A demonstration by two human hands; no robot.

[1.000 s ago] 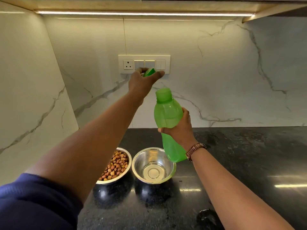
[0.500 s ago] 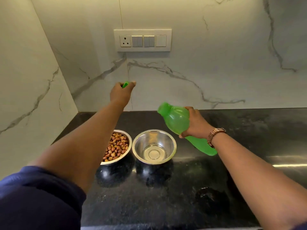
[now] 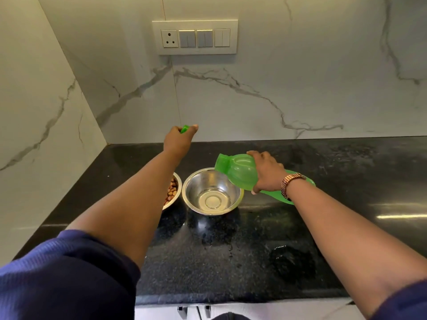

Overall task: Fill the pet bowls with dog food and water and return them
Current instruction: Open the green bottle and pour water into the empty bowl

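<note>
A black counter [image 3: 300, 227] carries two steel bowls side by side; the empty bowl [image 3: 212, 192] sits beside the food bowl [image 3: 172, 192], half hidden by the forearm; the right hand [image 3: 268, 173] grips a green bottle [image 3: 238, 169] tipped over the empty bowl's rim; the left hand [image 3: 179, 140] pinches its cap [image 3: 184, 129] near the wall.

Single head view looks steeply down, close over the dark countertop [image 3: 231, 262] corner
</note>
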